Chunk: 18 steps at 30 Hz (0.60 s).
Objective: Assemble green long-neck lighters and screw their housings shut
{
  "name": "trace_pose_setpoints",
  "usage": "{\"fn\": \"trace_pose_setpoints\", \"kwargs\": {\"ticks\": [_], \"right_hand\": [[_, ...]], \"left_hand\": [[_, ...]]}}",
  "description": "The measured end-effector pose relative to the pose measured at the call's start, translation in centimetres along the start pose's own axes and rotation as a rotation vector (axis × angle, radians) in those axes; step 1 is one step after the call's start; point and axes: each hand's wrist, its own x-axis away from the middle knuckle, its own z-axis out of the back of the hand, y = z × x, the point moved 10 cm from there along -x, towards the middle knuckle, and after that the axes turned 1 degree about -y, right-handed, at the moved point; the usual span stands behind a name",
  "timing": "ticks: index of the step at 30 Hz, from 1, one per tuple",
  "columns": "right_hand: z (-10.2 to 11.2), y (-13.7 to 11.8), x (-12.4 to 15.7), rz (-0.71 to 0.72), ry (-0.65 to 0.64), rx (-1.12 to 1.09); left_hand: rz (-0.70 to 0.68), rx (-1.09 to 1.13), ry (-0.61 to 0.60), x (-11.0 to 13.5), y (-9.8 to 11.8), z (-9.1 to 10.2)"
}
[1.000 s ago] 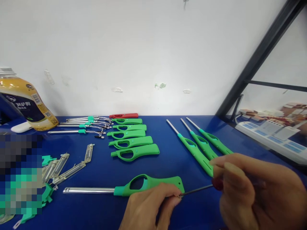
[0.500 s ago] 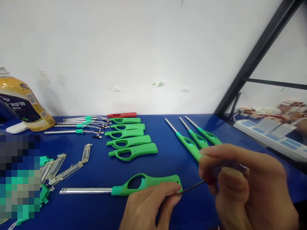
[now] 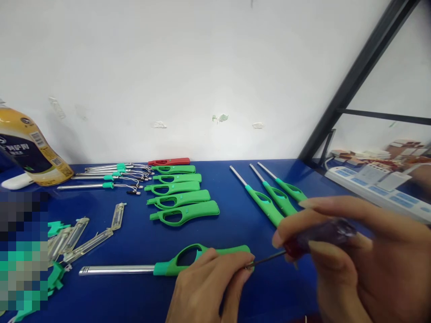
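A green long-nosed lighter (image 3: 175, 265) with a metal tube lies flat on the blue table (image 3: 235, 220) near the front. My left hand (image 3: 208, 291) presses on the rear end of its handle, fingers closed on it. My right hand (image 3: 357, 264) grips a screwdriver (image 3: 313, 240) with a dark red handle; its thin shaft points left and its tip meets the handle's rear end by my left fingertips.
Three assembled green lighters (image 3: 269, 199) lie at the right. A row of green handle shells (image 3: 178, 197) and one red shell (image 3: 168, 161) sit mid-table, metal tubes with wires (image 3: 107, 175) beside them. Clear parts (image 3: 84, 233) lie left, a yellow bottle (image 3: 27, 148) far left.
My right hand has shifted left and turned on the screwdriver, so more of its red handle shows. The left hand stays on the lighter. The view has drifted slightly.
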Motion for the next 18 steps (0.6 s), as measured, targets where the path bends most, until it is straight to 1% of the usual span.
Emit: {"fn": "trace_pose_setpoints", "kwargs": {"ticks": [3,5,7,11,15,18], "right_hand": [[0.0,-0.3,0.0,0.018,-0.033,0.042],[0.3,-0.7,-0.1,0.043,-0.017,0.067],[0.1,-1.1,-0.3,0.069,-0.051,0.057],[-1.0,-1.8,-0.4,0.13,-0.19,0.014],[-1.6,-1.4,-0.1,0.138,-0.242,0.04],[-2.2,-0.7,0.2,0.127,-0.246,0.07]], "left_hand": [[-0.071,-0.065,-0.008,-0.7,0.8,-0.1],[-0.103,-0.14,-0.032,-1.1,1.1,-0.5],[-0.121,-0.184,-0.067,-1.3,1.2,-1.0],[-0.104,-0.2,-0.094,-1.7,0.9,-1.9],[-0.086,-0.203,-0.116,-1.7,0.6,-2.8],[-0.067,-0.219,-0.115,-1.6,0.2,-3.2]]}}
